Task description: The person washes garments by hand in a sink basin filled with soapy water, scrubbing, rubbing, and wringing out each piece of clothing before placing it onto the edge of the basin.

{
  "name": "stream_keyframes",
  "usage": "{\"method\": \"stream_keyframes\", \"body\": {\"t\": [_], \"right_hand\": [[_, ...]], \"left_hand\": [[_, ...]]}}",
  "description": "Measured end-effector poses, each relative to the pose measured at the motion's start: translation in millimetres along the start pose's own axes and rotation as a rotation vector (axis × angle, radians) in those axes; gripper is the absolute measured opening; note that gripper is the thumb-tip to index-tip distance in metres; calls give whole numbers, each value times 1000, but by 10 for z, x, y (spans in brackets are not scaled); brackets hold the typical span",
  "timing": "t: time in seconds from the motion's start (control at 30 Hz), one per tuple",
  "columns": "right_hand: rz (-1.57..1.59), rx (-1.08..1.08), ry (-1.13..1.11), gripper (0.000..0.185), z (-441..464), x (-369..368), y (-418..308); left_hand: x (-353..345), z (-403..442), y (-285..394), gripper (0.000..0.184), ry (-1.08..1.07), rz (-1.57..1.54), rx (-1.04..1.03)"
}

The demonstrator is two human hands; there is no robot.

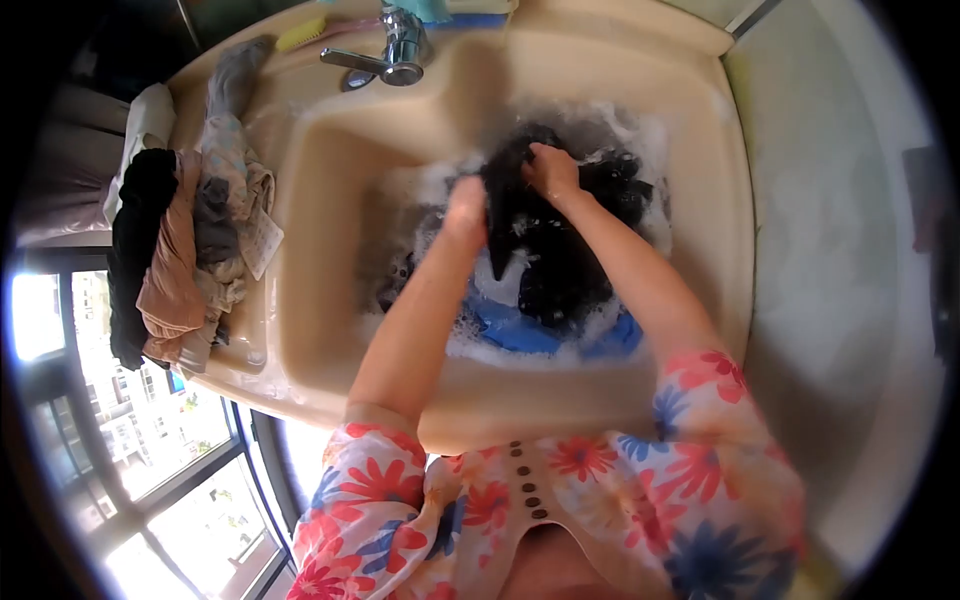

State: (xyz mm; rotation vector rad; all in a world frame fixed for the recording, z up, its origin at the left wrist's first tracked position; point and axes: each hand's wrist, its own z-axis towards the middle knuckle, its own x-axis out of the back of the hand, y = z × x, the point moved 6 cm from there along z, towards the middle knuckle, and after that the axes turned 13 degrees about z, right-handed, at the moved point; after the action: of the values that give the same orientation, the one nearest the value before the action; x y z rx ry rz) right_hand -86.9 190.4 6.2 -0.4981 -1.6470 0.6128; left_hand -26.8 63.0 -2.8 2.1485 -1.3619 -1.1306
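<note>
Black wet cloth [565, 270] lies bunched in soapy water inside the beige basin [325, 240], with part of it lifted between my hands. My left hand [467, 205] is at the left edge of the lifted part; it is blurred and its fingers are hidden. On the right, my right hand [550, 170] has its fingers closed on the upper part of the black cloth. Blue cloth [515, 328] shows under the suds near the front of the basin.
A chrome faucet [403, 50] stands at the back rim. A yellow brush [300, 35] lies beside it. Several garments [172, 285] hang over the basin's left ledge, near a window [130, 400]. A pale wall [830, 250] is on the right.
</note>
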Motion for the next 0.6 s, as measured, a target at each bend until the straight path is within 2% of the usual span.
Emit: {"method": "stream_keyframes", "body": {"t": [0.07, 0.1, 0.13, 0.17, 0.2, 0.23, 0.27, 0.3, 0.33, 0.4, 0.43, 0.47, 0.5, 0.53, 0.57, 0.6], "right_hand": [[74, -29, 136, 44, 19, 256, 195], [346, 12, 205, 54, 63, 361, 400], [307, 51, 349, 68, 67, 452, 507], [303, 134, 247, 71, 5, 267, 438], [296, 220, 148, 75, -115, 65, 276], [123, -64, -162, 69, -296, -40, 73], [56, -68, -312, 58, -293, -294, 170], [88, -4, -288, 52, -269, -273, 175], [119, 57, -265, 47, -242, -215, 207], [605, -196, -24, 38, -123, 66, 515], [809, -242, -100, 40, -112, -6, 507], [1013, -287, -170, 44, -108, -37, 383], [897, -213, -129, 42, -198, -40, 69], [746, -70, -221, 43, -307, -88, -284], [694, 347, -204, 45, -416, -258, -631], [557, 573, -105, 46, -710, -217, -1027]], "left_hand": [[457, 79, 335, 24, 128, 416, -151], [641, -2, 461, 25, 167, 390, -150], [755, -98, 550, 27, 203, 364, -148], [733, -123, 544, 28, 120, 261, -110], [671, -122, 493, 28, 151, 304, -136], [559, -102, 371, 28, 182, 348, -163], [534, -68, 289, 28, 216, 393, -190], [600, 14, 236, 33, 203, 445, -141], [688, 79, 199, 36, 115, 299, -86], [696, 22, 251, 41, -58, 2, 27], [619, -91, 325, 50, -139, -29, 13], [569, -90, 341, 52, -158, -46, -21], [488, -68, 338, 54, -179, -66, -55], [416, -56, 323, 56, -200, -90, -89], [345, -149, 320, 61, -167, -24, -51], [352, -279, 330, 60, -43, 85, -18]]}}
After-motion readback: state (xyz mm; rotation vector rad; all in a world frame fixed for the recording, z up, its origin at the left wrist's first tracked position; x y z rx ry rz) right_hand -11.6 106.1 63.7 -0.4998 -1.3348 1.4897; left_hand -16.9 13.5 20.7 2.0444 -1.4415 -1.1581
